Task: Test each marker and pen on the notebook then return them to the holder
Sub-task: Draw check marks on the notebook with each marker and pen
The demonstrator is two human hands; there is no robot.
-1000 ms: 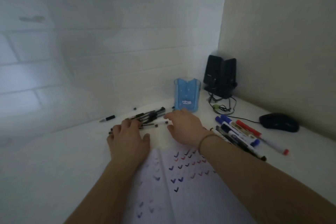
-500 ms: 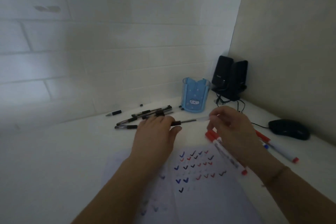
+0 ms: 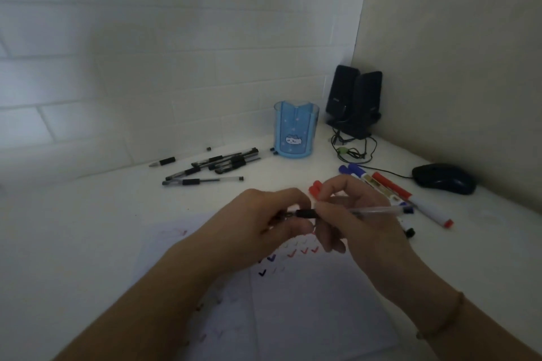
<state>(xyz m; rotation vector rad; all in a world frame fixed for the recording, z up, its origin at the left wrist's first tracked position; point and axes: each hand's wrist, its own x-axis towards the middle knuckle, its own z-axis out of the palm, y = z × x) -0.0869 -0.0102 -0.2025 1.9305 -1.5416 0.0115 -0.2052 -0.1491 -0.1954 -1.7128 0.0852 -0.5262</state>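
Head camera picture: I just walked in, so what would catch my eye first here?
First, the two hands at the centre: the left hand and right hand hold one clear pen between them above the open notebook with its red and blue ticks. Behind them a blue pen holder stands by the wall, with black pens scattered to its left and markers lying on the right.

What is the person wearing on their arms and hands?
Both arms are bare, with no sleeves in view. The right wrist has a thin beaded bracelet. The left hand and the right hand wear no gloves; no rings show in this dim view.
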